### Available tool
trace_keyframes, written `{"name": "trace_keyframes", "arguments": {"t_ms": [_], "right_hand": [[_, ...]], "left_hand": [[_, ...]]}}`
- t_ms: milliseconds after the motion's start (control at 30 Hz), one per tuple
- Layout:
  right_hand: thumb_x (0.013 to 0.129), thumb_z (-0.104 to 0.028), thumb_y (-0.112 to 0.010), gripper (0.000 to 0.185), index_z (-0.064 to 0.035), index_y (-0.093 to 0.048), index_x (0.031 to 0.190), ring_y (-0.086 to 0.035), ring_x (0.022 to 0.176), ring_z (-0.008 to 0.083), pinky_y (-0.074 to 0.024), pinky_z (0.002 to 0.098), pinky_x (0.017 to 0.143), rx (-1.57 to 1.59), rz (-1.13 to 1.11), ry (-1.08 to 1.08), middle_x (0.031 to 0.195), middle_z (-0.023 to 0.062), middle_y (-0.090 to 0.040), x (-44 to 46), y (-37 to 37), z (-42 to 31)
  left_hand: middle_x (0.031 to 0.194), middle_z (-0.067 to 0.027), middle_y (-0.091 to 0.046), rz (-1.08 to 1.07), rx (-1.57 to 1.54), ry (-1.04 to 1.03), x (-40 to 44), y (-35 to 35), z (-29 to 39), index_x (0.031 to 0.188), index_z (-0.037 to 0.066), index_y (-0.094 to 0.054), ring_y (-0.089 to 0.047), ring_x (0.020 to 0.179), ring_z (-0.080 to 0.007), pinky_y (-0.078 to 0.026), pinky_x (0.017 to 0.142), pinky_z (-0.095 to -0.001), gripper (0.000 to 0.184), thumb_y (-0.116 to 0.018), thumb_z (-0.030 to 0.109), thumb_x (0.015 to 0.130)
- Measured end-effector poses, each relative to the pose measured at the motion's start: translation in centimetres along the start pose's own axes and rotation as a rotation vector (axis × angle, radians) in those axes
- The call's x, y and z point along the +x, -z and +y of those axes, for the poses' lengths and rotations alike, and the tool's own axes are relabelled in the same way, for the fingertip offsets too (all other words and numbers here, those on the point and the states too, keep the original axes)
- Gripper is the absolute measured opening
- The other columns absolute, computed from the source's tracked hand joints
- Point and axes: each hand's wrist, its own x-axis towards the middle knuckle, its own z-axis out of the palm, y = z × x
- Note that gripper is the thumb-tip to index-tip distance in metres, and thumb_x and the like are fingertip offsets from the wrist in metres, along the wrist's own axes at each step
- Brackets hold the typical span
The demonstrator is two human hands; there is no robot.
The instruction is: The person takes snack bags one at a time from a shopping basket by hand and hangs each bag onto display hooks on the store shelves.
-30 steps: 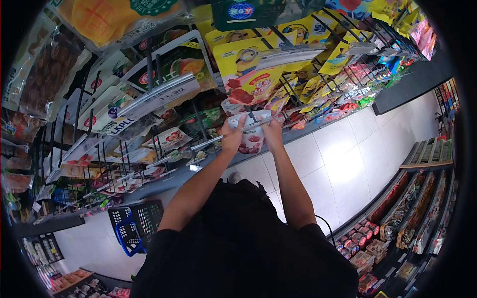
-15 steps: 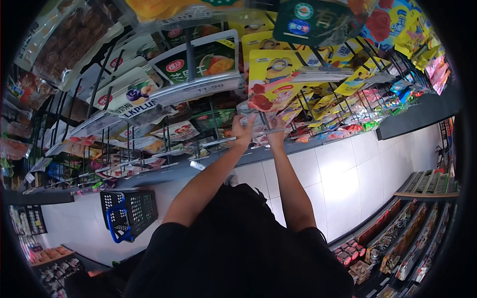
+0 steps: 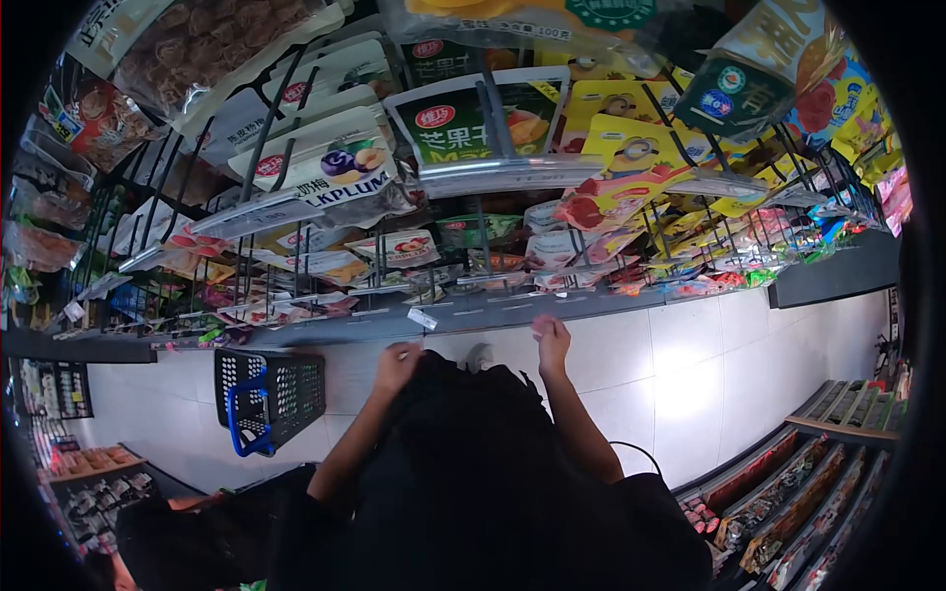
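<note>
My left hand point(image 3: 397, 363) is drawn back near my body, with its loosely bent fingers slightly apart and nothing seen in it. Out over the pale floor, my right hand point(image 3: 553, 344) is also half curled, and I see nothing in it. Both hands are below and apart from the hanging snack packs. Above them are a dark green dried mango pack point(image 3: 448, 123), a yellow pack with a cartoon figure point(image 3: 631, 163) and a white plum pack point(image 3: 340, 163). Smaller white packs point(image 3: 554, 251) hang on the lower hooks.
A black shopping basket with a blue handle point(image 3: 248, 404) stands on the floor to the left. Metal hooks and clear price strips point(image 3: 512, 175) jut from the rack. Behind me on the right is another shelf point(image 3: 788, 492). A person in dark clothing point(image 3: 202, 542) is at the lower left.
Both hands have let go of the pack area on the lower hooks and pulled back toward my body. The left moved further left. The view has shifted, and a person now shows at lower left.
</note>
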Motion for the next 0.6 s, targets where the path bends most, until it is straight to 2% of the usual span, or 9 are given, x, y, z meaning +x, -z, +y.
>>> {"name": "trace_keyframes", "arguments": {"t_ms": [33, 67, 133, 200, 267, 333, 400, 567, 600], "right_hand": [[0.100, -0.019, -0.050, 0.024, 0.0003, -0.063, 0.104, -0.068, 0.084, 0.0153, -0.0518, 0.0268, 0.070, -0.018, -0.026, -0.035, 0.093, 0.0107, -0.070, -1.1, 0.1, 0.9], [0.100, -0.018, -0.048, 0.024, -0.0003, -0.064, 0.102, -0.068, 0.080, 0.0149, -0.0519, 0.0265, 0.066, -0.034, -0.051, -0.069, 0.089, 0.0101, -0.071, -2.1, 0.0, 1.8], [0.099, -0.017, -0.046, 0.024, -0.0001, -0.064, 0.100, -0.068, 0.074, 0.0165, -0.0521, 0.0276, 0.064, -0.017, -0.091, -0.116, 0.085, 0.0110, -0.070, -3.8, -0.5, 3.6], [0.099, -0.016, -0.045, 0.025, 0.0001, -0.064, 0.098, -0.068, 0.071, 0.0172, -0.0522, 0.0283, 0.062, -0.018, -0.142, -0.164, 0.083, 0.0116, -0.070, -5.5, -1.1, 4.7], [0.098, -0.014, -0.044, 0.025, 0.0005, -0.064, 0.097, -0.068, 0.070, 0.0172, -0.0523, 0.0286, 0.062, -0.032, -0.206, -0.208, 0.082, 0.0119, -0.070, -7.1, -2.1, 5.4], [0.097, -0.014, -0.043, 0.025, 0.0007, -0.064, 0.096, -0.067, 0.070, 0.0171, -0.0524, 0.0288, 0.063, -0.064, -0.225, -0.251, 0.082, 0.0119, -0.070, -9.2, -3.3, 4.9], [0.097, -0.013, -0.043, 0.025, 0.0006, -0.064, 0.096, -0.067, 0.070, 0.0171, -0.0526, 0.0290, 0.063, -0.076, -0.231, -0.274, 0.082, 0.0119, -0.069, -11.2, -4.6, 4.7], [0.097, -0.013, -0.044, 0.024, -0.0006, -0.064, 0.094, -0.066, 0.070, 0.0170, -0.0537, 0.0295, 0.065, -0.084, -0.199, -0.341, 0.083, 0.0114, -0.069, -16.8, -6.6, 6.6], [0.097, -0.013, -0.045, 0.023, -0.0011, -0.064, 0.094, -0.067, 0.072, 0.0173, -0.0541, 0.0297, 0.066, -0.096, -0.212, -0.339, 0.084, 0.0111, -0.069, -17.8, -6.6, 7.4]], "left_hand": [[0.091, -0.0189, -0.071, 0.240, 0.105, 0.045, -1.3, 1.5, -4.9, 0.086, 0.002, -0.072, -0.068, 0.090, -0.0364, -0.053, 0.082, -0.0407, 0.018, -0.070, 0.020, 0.087], [0.096, -0.0190, -0.070, 0.297, 0.203, 0.036, -3.3, 5.5, -5.5, 0.091, 0.003, -0.071, -0.066, 0.096, -0.0365, -0.050, 0.088, -0.0426, 0.018, -0.073, 0.019, 0.083], [0.116, -0.0209, -0.060, 0.425, 0.520, 0.178, -6.3, 11.6, -13.5, 0.120, 0.001, -0.057, -0.056, 0.113, -0.0392, -0.044, 0.097, -0.0473, 0.050, -0.077, 0.019, 0.077], [0.124, -0.0228, -0.055, 0.672, 0.724, 0.361, -9.0, 17.2, -14.4, 0.124, -0.002, -0.051, -0.053, 0.117, -0.0410, -0.045, 0.098, -0.0479, 0.060, -0.077, 0.019, 0.074], [0.132, -0.0237, -0.051, 0.789, 0.774, 0.458, -11.1, 22.2, -15.5, 0.128, -0.004, -0.047, -0.050, 0.122, -0.0424, -0.043, 0.102, -0.0480, 0.067, -0.077, 0.019, 0.073], [0.139, -0.0235, -0.046, 0.838, 0.865, 0.575, -12.6, 25.8, -18.9, 0.134, -0.003, -0.042, -0.046, 0.129, -0.0414, -0.041, 0.106, -0.0476, 0.076, -0.078, 0.021, 0.072], [0.149, -0.0222, -0.038, 0.783, 0.793, 0.791, -13.8, 28.5, -20.6, 0.144, -0.001, -0.033, -0.040, 0.137, -0.0378, -0.039, 0.109, -0.0480, 0.089, -0.079, 0.027, 0.074], [0.149, -0.0169, -0.040, 0.801, 0.801, 0.884, -15.3, 31.7, -27.3, 0.144, 0.003, -0.035, -0.044, 0.134, -0.0353, -0.040, 0.108, -0.0473, 0.087, -0.078, 0.034, 0.075], [0.148, -0.0168, -0.042, 0.711, 0.724, 0.955, -15.3, 32.5, -28.1, 0.143, 0.004, -0.037, -0.046, 0.133, -0.0353, -0.041, 0.107, -0.0476, 0.086, -0.077, 0.035, 0.075]]}}
